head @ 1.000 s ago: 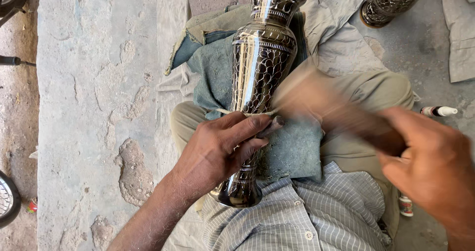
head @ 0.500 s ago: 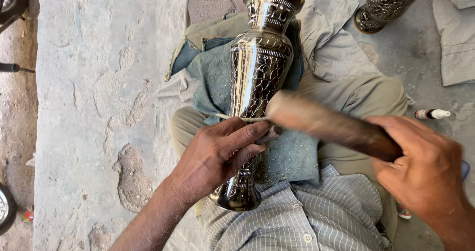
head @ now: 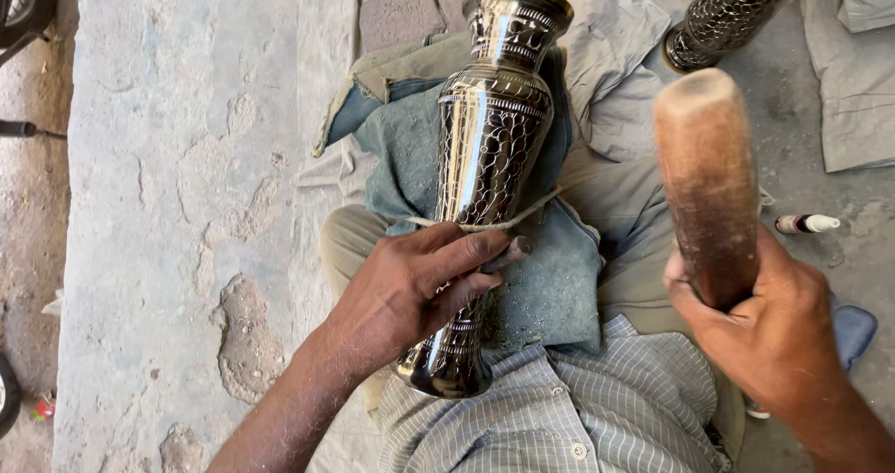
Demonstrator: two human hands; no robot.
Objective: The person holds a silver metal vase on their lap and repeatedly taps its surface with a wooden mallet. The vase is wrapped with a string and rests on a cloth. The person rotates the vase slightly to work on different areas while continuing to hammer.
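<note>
On a worn stone floor, a silver vase [head: 491,147] lies along the person's lap, long axis near to far. The left hand [head: 410,291] pins a small punch [head: 508,252] against it; the right hand [head: 764,329] grips a raised wooden mallet [head: 707,179] to the right.
</note>
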